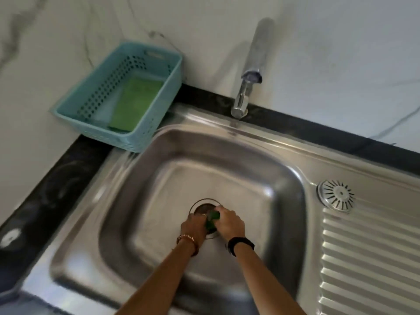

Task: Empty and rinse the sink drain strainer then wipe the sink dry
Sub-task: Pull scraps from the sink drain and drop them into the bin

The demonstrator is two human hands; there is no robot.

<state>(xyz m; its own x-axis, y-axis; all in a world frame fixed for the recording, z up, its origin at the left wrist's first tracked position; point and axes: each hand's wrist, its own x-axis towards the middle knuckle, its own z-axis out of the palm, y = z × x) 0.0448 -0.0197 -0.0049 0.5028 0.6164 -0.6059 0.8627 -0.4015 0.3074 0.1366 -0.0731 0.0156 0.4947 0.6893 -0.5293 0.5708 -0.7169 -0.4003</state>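
Both my hands are down at the drain in the middle of the steel sink. My right hand grips a small green scrub pad over the drain opening. My left hand has its fingers curled at the drain's left rim; what it holds is hidden. A round slotted strainer lies on the drainboard at the right, beside the basin. The tap stands behind the sink with no water running.
A turquoise plastic basket with a green cloth in it sits on the dark counter at the back left. The ribbed drainboard fills the right side. White marble wall behind.
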